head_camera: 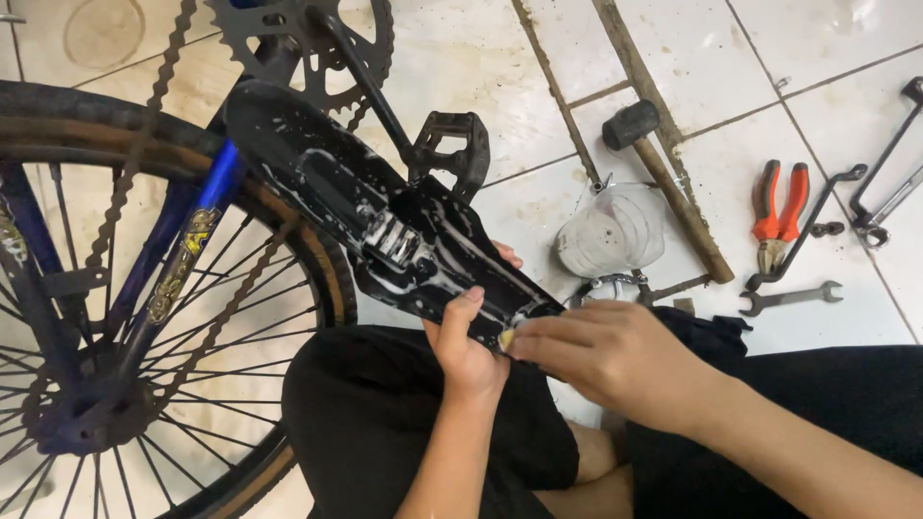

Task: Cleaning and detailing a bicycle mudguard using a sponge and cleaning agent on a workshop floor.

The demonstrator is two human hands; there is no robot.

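A black plastic bicycle mudguard (327,183), streaked with white soapy foam, slants from the upper left down to my lap. My left hand (468,348) grips its lower end, thumb on top and fingers underneath. My right hand (601,358) pinches a small yellowish sponge (506,338) against the mudguard's lower tip. A shiny metal bracket (392,238) sits mid-way along the mudguard. Behind it are the bicycle's black pedal (450,142), crank and chainring (317,43).
The rear wheel (125,317) with blue frame and rusty chain fills the left. On the tiled floor to the right lie a hammer (663,173), a clear plastic tub (611,231), orange-handled pliers (779,216) and several wrenches (790,298). My knees in black shorts are below.
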